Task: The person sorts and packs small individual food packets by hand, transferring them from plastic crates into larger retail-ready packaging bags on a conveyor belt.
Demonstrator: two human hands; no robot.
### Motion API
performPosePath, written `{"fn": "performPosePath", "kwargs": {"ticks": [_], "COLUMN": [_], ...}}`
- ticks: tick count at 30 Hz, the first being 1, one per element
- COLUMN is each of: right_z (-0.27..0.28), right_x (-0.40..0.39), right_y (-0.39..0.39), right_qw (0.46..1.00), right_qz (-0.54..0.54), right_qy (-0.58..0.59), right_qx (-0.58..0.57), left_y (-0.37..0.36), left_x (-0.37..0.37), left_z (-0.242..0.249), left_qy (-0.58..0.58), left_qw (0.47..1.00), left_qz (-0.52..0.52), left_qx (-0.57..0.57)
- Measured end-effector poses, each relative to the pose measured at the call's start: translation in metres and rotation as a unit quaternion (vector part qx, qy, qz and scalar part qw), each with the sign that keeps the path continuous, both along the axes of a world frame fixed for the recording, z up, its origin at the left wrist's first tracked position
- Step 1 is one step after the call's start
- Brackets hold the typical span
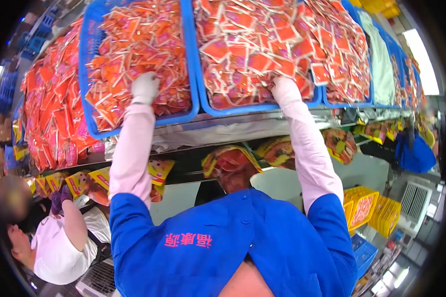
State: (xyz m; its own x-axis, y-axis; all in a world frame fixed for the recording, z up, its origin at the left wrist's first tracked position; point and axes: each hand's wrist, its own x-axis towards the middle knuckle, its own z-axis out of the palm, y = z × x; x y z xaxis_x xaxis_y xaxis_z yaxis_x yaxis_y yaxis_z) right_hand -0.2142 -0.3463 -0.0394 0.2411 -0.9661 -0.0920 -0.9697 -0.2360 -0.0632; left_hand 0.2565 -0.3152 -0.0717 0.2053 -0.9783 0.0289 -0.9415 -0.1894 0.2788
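My left hand [144, 89], in a white glove, reaches into the left blue crate [195, 89], which is heaped with small clear-edged orange-red packets [153, 37]. Its fingers are curled in among the packets, and what they grip is hidden. Over the front part of the right blue crate [223, 111] is my right hand [286, 92], also gloved in white. Its fingertips are drawn together against a red packet [281, 67] with pale edges, on a heap of similar ones.
Larger yellow-edged bags [231, 161] hang in a row below the crates. A pile of red packets [54, 106] lies at the left. A co-worker in a white top [67, 245] handles bags at lower left. Yellow crates [364, 208] stand at the right.
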Motion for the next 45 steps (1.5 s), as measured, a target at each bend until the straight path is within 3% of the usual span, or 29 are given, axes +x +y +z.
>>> {"fn": "performPosePath", "kwargs": {"ticks": [1,4,5,6,7,8,9,11,15,17,19,20,21,23,25,26,27,29,30,31,33,34,35,37,38,39,41,43,45], "right_z": [0.017,0.085,0.101,0.113,0.124,0.137,0.145,0.144,0.133,0.095,0.097,0.084,0.059,-0.015,-0.114,-0.099,-0.085,-0.068,0.009,0.09,0.12,0.115,0.099,0.047,0.032,-0.02,0.006,-0.02,0.028], "right_x": [-0.014,-0.03,-0.039,-0.047,-0.056,-0.063,-0.069,-0.075,-0.066,-0.073,-0.046,-0.027,-0.01,0.012,0.023,0.037,0.04,0.031,0.074,0.055,0.038,0.03,0.019,0.008,0.013,0.021,0.043,0.015,0.006], "right_y": [0.002,0.042,0.06,0.077,0.094,0.112,0.131,0.166,0.198,0.206,0.207,0.208,0.21,0.208,0.207,0.208,0.21,0.21,0.185,0.165,0.123,0.092,0.056,0.01,0.002,0.005,0.009,0.006,0.013], "right_qw": [0.999,0.971,0.972,0.905,0.797,0.817,0.834,0.784,0.908,0.967,0.917,0.91,0.902,0.885,0.927,0.929,0.931,0.915,0.912,0.865,0.943,0.971,0.995,0.988,0.984,0.996,0.989,0.999,0.996], "right_qz": [0.046,-0.057,-0.068,-0.104,-0.132,-0.08,-0.026,-0.035,0.017,0.187,0.179,0.147,0.115,0.204,0.143,-0.03,-0.021,0.234,0.25,0.247,0.181,0.074,0.01,-0.079,-0.029,-0.043,-0.1,-0.046,-0.048], "right_qy": [-0.023,-0.231,-0.224,-0.389,-0.539,-0.528,-0.515,-0.577,-0.329,-0.073,0.111,0.122,0.133,0.171,0.12,-0.125,-0.126,0.007,0.005,0.0,-0.079,-0.164,-0.044,-0.011,-0.022,0.07,0.055,0.012,-0.072], "right_qx": [0.004,0.035,0.034,0.142,0.241,0.216,0.194,0.226,0.257,0.157,0.338,0.367,0.395,0.381,0.324,0.346,0.342,0.33,0.325,0.437,0.266,0.157,0.092,0.132,0.174,-0.041,0.097,0.026,0.026], "left_y": [0.01,0.064,0.086,0.115,0.139,0.167,0.185,0.214,0.228,0.228,0.233,0.232,0.232,0.231,0.235,0.237,0.238,0.224,0.206,0.187,0.137,0.107,0.075,0.017,0.002,-0.003,0.001,0.012,0.032], "left_x": [0.005,-0.031,-0.054,-0.105,-0.142,-0.183,-0.215,-0.288,-0.347,-0.332,-0.313,-0.307,-0.306,-0.305,-0.301,-0.292,-0.28,-0.246,-0.225,-0.203,-0.135,-0.104,-0.075,-0.034,-0.034,-0.043,-0.063,-0.047,-0.035], "left_z": [0.011,0.083,0.111,0.149,0.159,0.166,0.167,0.143,0.07,0.088,0.081,0.074,0.077,0.083,0.07,0.07,0.068,0.098,0.126,0.139,0.132,0.121,0.103,0.033,0.016,0.016,0.018,0.01,0.029], "left_qy": [0.068,0.302,0.285,0.428,0.462,0.506,0.42,0.387,0.1,0.099,-0.008,0.017,0.013,0.076,0.045,0.058,0.073,0.094,0.148,0.203,0.155,0.073,0.023,0.054,0.041,0.045,-0.006,0.05,0.083], "left_qw": [0.998,0.951,0.956,0.902,0.877,0.841,0.851,0.821,0.903,0.894,0.879,0.874,0.874,0.879,0.876,0.88,0.883,0.888,0.897,0.901,0.951,0.973,0.975,0.988,0.997,0.997,0.995,0.998,0.995], "left_qz": [-0.014,0.007,-0.041,-0.041,-0.126,-0.19,-0.314,-0.411,-0.418,-0.434,-0.476,-0.479,-0.478,-0.46,-0.47,-0.463,-0.458,-0.447,-0.412,-0.377,-0.223,-0.139,-0.092,-0.01,-0.028,-0.035,0.016,-0.006,0.037], "left_qx": [-0.001,-0.071,-0.061,-0.037,-0.032,-0.025,-0.037,-0.084,-0.015,-0.039,-0.026,-0.082,-0.083,-0.106,-0.1,-0.086,-0.069,-0.054,-0.063,-0.073,-0.148,-0.172,-0.203,-0.146,-0.052,-0.048,0.1,0.024,-0.042]}}
